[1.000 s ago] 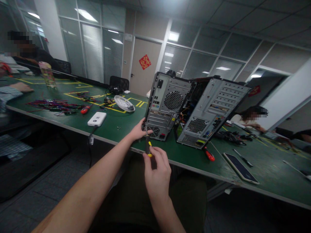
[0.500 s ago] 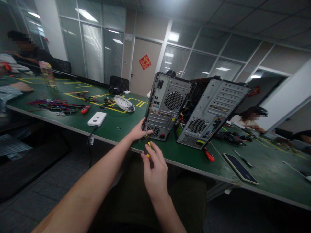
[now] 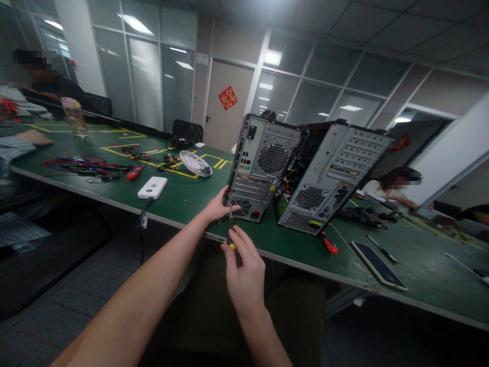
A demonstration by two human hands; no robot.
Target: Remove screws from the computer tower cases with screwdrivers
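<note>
A computer case [image 3: 263,160] stands on the green table with its rear panel toward me. My left hand [image 3: 218,207] grips its lower left edge, thumb reaching across the front of the power supply vent [image 3: 241,207]. In my right hand [image 3: 244,260] is a screwdriver [image 3: 231,232] with a black and yellow handle, pinched between thumb and fingers. Its shaft points up at the case's lower left corner, beside my left thumb; where the tip meets the case I cannot make out. A second computer case [image 3: 324,176] stands tilted close by on the right.
A white power bank [image 3: 153,188] with a cable lies left, near several small screws [image 3: 187,202]. Beyond are an orange screwdriver [image 3: 134,173], tangled wires [image 3: 87,167] and a white oval grille [image 3: 195,163]. Right are a red-handled screwdriver [image 3: 329,243] and a phone [image 3: 378,265]. People sit both sides.
The screwdriver's handle has turned a little in my right fingers, and its upper yellow patch is less visible. My left hand and both cases have stayed in place.
</note>
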